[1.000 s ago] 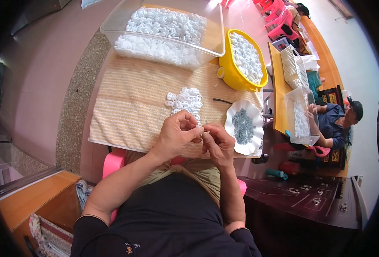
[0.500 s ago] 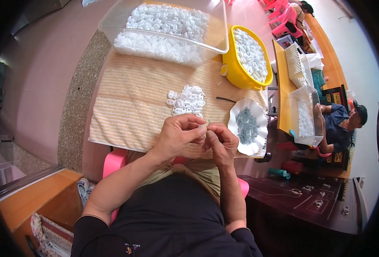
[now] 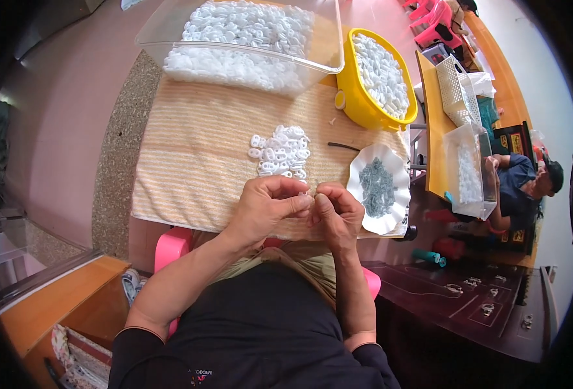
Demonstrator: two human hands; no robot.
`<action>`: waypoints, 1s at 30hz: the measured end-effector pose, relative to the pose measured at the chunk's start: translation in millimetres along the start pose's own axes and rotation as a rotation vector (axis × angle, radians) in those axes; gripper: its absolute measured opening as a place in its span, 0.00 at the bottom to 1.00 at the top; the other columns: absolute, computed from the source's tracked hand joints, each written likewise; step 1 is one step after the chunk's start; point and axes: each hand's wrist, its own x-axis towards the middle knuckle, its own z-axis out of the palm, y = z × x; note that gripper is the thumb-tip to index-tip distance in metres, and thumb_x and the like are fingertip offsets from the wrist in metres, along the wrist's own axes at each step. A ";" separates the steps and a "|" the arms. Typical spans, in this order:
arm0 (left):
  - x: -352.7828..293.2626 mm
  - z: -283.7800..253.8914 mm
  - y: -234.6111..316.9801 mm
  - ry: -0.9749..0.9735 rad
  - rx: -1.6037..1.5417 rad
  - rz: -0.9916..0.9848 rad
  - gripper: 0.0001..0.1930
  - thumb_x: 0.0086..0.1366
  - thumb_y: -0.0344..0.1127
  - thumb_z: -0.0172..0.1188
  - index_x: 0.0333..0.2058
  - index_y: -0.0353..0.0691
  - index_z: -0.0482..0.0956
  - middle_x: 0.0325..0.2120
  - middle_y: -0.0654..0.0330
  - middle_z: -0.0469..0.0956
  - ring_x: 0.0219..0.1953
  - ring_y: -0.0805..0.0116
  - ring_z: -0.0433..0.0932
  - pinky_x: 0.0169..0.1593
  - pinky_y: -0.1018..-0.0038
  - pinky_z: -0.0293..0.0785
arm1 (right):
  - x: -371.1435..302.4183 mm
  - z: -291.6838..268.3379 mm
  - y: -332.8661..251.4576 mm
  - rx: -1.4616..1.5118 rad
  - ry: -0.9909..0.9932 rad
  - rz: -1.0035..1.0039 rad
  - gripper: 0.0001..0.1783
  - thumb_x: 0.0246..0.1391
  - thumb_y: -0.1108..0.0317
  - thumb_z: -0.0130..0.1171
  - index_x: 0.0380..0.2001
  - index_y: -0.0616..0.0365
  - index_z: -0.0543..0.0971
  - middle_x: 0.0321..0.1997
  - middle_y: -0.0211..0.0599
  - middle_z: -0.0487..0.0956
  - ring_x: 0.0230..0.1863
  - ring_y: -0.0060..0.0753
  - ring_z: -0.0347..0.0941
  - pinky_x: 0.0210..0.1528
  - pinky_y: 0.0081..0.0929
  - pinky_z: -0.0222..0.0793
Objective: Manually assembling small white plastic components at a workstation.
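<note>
White plastic shows at the fingertips of the left hand (image 3: 270, 207), whose grip is pinched on a small pale piece (image 3: 306, 193). Thumb and forefinger of the right hand (image 3: 339, 214) are drawn together just to its right; whether anything sits between them is too small to tell. Both grips meet nearly tip to tip, so the held piece lies on the left grip's right side, facing the right grip. Its long axis cannot be made out.

Straight ahead of the left grip and slightly left, a loose pile of white ovals with holes (image 3: 280, 152) lies on the striped cloth (image 3: 192, 146) over the counter, nearer the left hand. To the right of the right grip stands a scalloped white dish (image 3: 401, 194) of small grey-green pieces (image 3: 378, 188), nearer the right hand. Farther ahead of both grips are a clear bin (image 3: 322, 65) and, to its right, a yellow tub (image 3: 362, 115), both holding more white pieces.
</note>
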 end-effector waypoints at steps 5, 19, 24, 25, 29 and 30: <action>0.5 1.1 -1.1 0.026 0.015 -0.016 0.09 0.59 0.25 0.64 0.39 0.30 0.79 0.32 0.57 0.81 0.34 0.72 0.80 0.41 0.77 0.81 | 1.0 -5.6 7.0 -0.020 -0.010 -0.031 0.06 0.60 0.76 0.55 0.38 0.69 0.75 0.35 0.36 0.75 0.22 0.20 0.70 0.24 0.19 0.71; -0.3 2.0 1.9 -0.015 -0.101 -0.094 0.13 0.63 0.24 0.59 0.46 0.30 0.76 0.38 0.55 0.80 0.38 0.70 0.81 0.44 0.76 0.80 | 1.8 -5.9 6.8 -0.005 -0.013 -0.020 0.06 0.59 0.75 0.56 0.37 0.69 0.75 0.35 0.37 0.75 0.21 0.20 0.70 0.23 0.20 0.71; 0.7 0.1 1.4 0.004 -0.062 -0.097 0.12 0.62 0.24 0.59 0.46 0.30 0.76 0.37 0.55 0.80 0.37 0.70 0.81 0.44 0.76 0.80 | 1.3 -1.2 0.7 0.099 -0.005 0.012 0.06 0.59 0.75 0.56 0.36 0.69 0.75 0.34 0.37 0.75 0.21 0.20 0.69 0.23 0.20 0.70; 0.7 0.2 1.4 0.009 -0.052 -0.099 0.12 0.62 0.24 0.60 0.45 0.30 0.76 0.37 0.55 0.80 0.37 0.70 0.81 0.44 0.76 0.80 | 1.2 -1.4 0.7 0.099 -0.005 0.013 0.06 0.59 0.75 0.56 0.36 0.69 0.75 0.34 0.37 0.75 0.21 0.20 0.69 0.23 0.20 0.70; 0.7 -0.2 1.2 -0.005 -0.056 -0.096 0.12 0.61 0.24 0.61 0.44 0.30 0.77 0.36 0.56 0.80 0.36 0.71 0.81 0.43 0.76 0.81 | 0.7 -1.9 0.7 0.082 -0.027 0.011 0.06 0.59 0.75 0.56 0.36 0.69 0.76 0.36 0.38 0.75 0.22 0.21 0.71 0.23 0.20 0.71; 0.7 -0.2 1.3 -0.009 -0.049 -0.092 0.11 0.61 0.25 0.61 0.43 0.30 0.77 0.36 0.56 0.80 0.36 0.71 0.81 0.43 0.77 0.81 | 0.5 -1.9 0.6 0.080 -0.033 0.015 0.06 0.59 0.75 0.56 0.36 0.69 0.76 0.37 0.38 0.76 0.22 0.21 0.71 0.24 0.20 0.71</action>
